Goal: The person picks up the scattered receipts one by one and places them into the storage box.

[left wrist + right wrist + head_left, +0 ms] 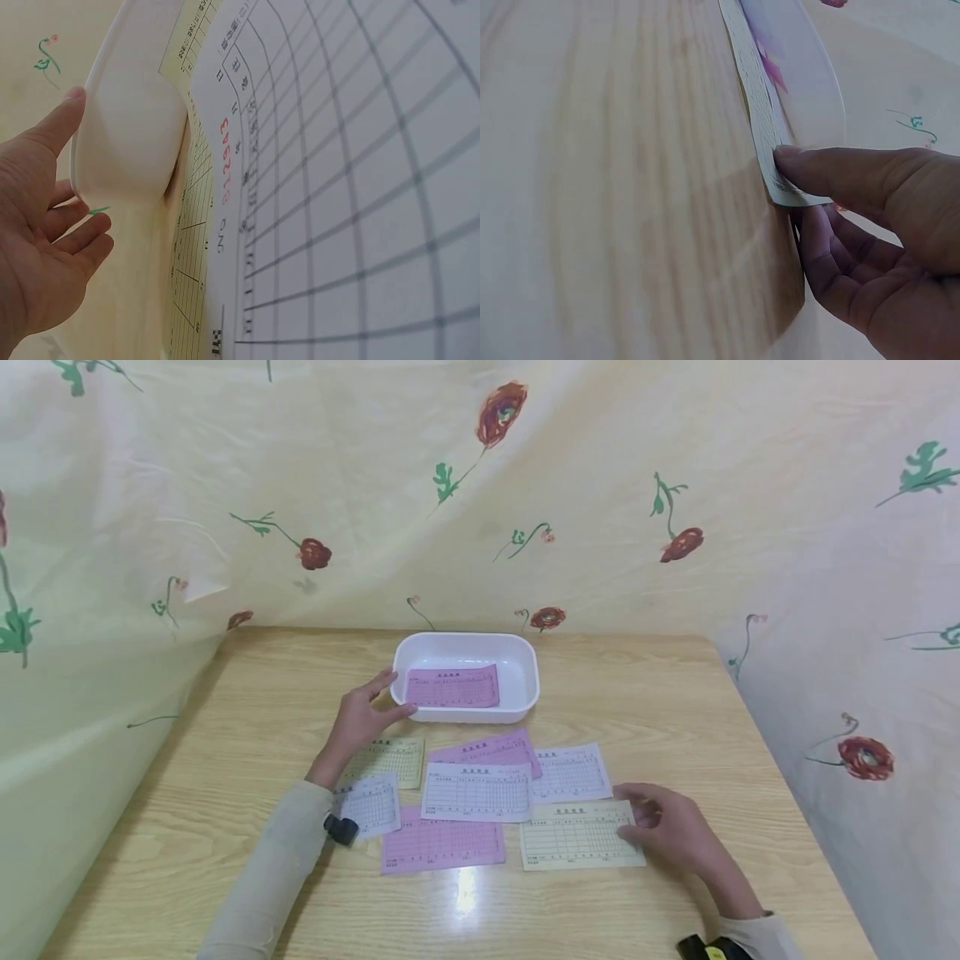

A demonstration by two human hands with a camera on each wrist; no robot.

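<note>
The left hand [358, 720] is resting against the left end of the white tray [525, 681], fingers straight and a little apart, thumb on the near wall and fingertips at the rim, probably steadying the tray so it is not sliding on the smooth table [187, 827]; the left wrist view is showing the same open palm beside the tray wall. A pink slip [452, 686] is lying flat inside the tray, at about 12 o'clock from the person. The right hand [667, 831] is working at 4 o'clock, thumb and fingers pinching the right edge of a cream slip [577, 835]; the right wrist view is showing that edge lifting off the wood between thumb and fingers, likely because thin paper needs peeling up from its edge. Between the hands more slips are lying fanned and overlapping: a white slip [476, 792] in the middle over another pink one [442, 845], with others toward 10 and 1 o'clock. The table is pale wood grain, glossy enough to be catching a light glare near the front edge. A cream cloth printed with red flowers [502, 410] is hanging around the back and both sides.
</note>
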